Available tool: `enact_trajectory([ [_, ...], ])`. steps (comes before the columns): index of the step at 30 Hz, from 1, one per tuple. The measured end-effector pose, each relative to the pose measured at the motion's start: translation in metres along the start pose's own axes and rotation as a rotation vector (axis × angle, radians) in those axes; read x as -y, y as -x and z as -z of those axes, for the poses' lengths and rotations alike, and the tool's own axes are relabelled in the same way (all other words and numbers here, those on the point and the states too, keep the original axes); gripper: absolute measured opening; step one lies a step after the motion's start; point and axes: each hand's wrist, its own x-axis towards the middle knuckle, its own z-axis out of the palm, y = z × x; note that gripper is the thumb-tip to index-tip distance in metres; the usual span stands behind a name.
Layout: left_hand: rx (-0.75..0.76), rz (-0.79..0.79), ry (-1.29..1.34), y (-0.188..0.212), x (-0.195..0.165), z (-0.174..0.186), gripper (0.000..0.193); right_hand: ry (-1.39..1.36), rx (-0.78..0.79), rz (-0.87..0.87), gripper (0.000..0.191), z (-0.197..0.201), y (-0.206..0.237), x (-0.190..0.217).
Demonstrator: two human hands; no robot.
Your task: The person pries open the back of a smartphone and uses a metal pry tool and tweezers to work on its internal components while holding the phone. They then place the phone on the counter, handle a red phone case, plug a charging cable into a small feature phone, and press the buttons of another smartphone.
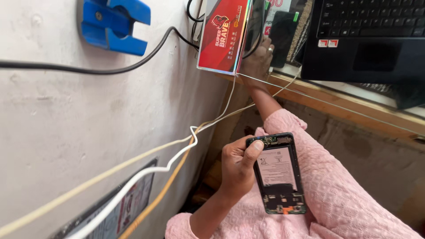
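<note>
My left hand (238, 170) holds an opened smartphone (279, 173) by its left edge, thumb on the top corner. The phone's back cover is off, so the battery with its white label and the circuit boards at both ends show. It hovers over my pink sleeve (336, 194). My right hand (260, 56), with a ring on one finger, reaches up to the edge of the wooden desk (354, 108). Its fingers sit between a red box (223, 35) and a dark phone-like slab (283, 31); what they grip is hidden.
A black laptop (372, 40) sits on the desk at the upper right. A blue plastic bracket (113, 24) and a black cable (88, 70) run along the pale wall. White and yellow cables (177, 152) hang from the desk past my left hand.
</note>
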Motion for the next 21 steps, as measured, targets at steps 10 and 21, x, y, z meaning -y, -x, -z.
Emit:
enact_trajectory([
  [10, -0.054, 0.092, -0.01, 0.024, 0.005, 0.02, 0.043, 0.432, -0.384, -0.011, 0.054, -0.038, -0.043, 0.012],
  [21, -0.052, 0.128, 0.017, 0.041, 0.016, 0.041, 0.044, 0.531, -0.367, -0.048, 0.052, -0.049, -0.051, 0.008],
])
